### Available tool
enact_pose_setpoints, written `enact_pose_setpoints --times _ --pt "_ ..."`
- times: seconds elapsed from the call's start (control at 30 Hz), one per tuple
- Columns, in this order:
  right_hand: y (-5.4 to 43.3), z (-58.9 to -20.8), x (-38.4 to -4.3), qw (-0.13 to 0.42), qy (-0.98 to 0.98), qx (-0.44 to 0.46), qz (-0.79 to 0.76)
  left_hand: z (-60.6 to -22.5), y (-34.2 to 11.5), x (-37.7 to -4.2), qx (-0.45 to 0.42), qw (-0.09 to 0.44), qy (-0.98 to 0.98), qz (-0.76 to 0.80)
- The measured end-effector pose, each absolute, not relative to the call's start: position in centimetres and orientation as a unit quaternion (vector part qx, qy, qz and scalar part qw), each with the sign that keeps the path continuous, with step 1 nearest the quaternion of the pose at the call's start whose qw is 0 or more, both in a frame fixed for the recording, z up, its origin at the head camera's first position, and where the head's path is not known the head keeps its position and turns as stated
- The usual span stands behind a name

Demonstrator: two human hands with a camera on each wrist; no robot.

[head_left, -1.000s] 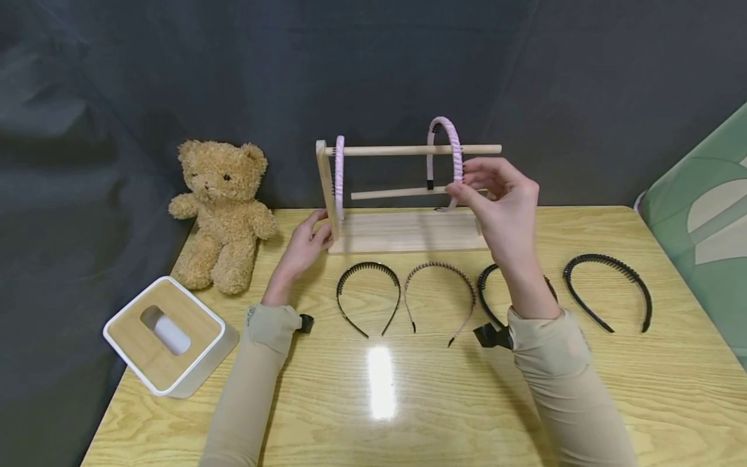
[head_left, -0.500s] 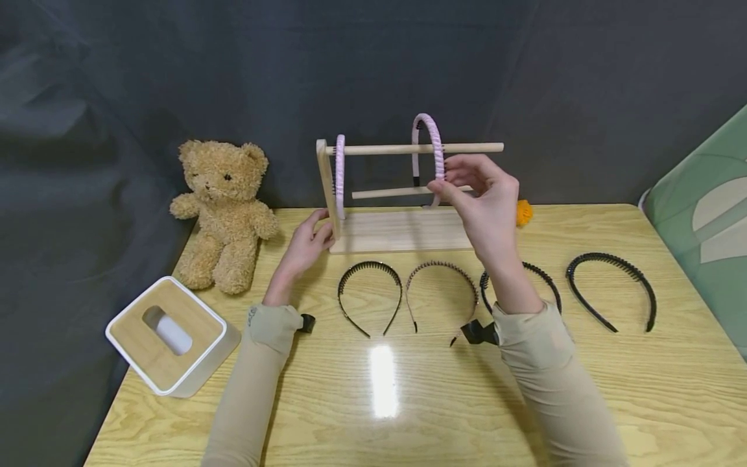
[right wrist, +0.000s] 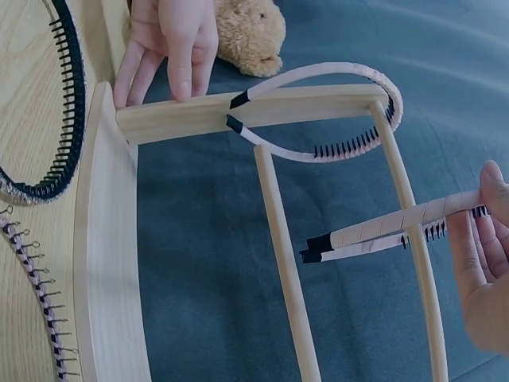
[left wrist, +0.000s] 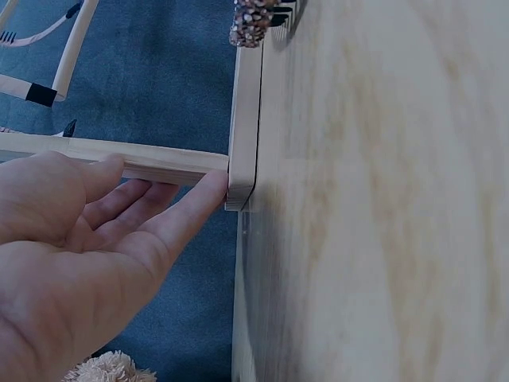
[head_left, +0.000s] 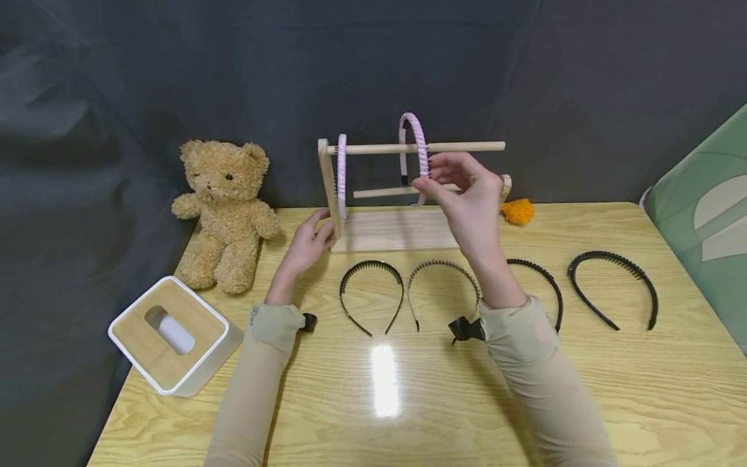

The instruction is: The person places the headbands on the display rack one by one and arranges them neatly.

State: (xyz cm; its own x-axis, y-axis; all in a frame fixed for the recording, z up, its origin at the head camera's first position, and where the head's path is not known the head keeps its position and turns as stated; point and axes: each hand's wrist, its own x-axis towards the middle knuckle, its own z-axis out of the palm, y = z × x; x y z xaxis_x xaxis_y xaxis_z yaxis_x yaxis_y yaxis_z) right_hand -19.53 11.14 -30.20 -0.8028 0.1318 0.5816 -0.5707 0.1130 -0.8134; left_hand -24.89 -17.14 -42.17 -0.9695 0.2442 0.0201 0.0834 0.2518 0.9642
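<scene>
A wooden headband rack [head_left: 397,231] stands at the back of the table, with two horizontal rods. My left hand [head_left: 306,245] grips the lower part of its left upright [left wrist: 171,157], thumb on one side and fingers on the other. A lilac, ribbon-wrapped headband [head_left: 342,175] hangs at the left end of the upper rod [head_left: 467,147]. With thumb and fingertips, my right hand [head_left: 469,201] pinches a second lilac headband [right wrist: 398,223] by its side. That one loops over the upper rod near the middle, its black tips hanging down by the lower rod [right wrist: 288,270].
Several dark and brownish toothed headbands, including a black one [head_left: 646,285], lie in a row before the rack; my right forearm partly covers some. A teddy bear [head_left: 224,214] and a wood-lidded white box [head_left: 198,370] stand left. An orange pompom [head_left: 517,211] sits right of the rack.
My right hand has moved left, sliding the second lilac headband along the upper rod toward the middle. The orange pompom has come into sight behind it. The left hand stays at the upright.
</scene>
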Motion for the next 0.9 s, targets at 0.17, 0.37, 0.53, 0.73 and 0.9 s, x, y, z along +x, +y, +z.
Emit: enact_pose_setpoints --times 0.17,0.37,0.53,0.73,0.9 --pt "10.5 -30.4 -19.9 0.269 -0.696 0.159 0.646 -42.1 -17.1 -24.8 0.107 0.071 0.787 0.603" --pt "9.6 -30.4 -20.4 0.270 -0.705 0.171 0.634 -42.1 -17.2 -24.9 0.107 0.071 0.786 0.604" --pt "9.0 -30.5 -20.8 0.268 -0.707 0.176 0.630 -42.1 -17.1 -24.9 0.104 0.069 0.786 0.605" --pt "8.2 -30.9 -21.4 0.270 -0.706 0.185 0.628 -42.0 -17.1 -25.0 0.102 0.067 0.785 0.607" --pt "7.4 -31.3 -21.8 0.266 -0.709 0.185 0.626 -42.1 -17.1 -25.0 0.098 0.069 0.785 0.607"
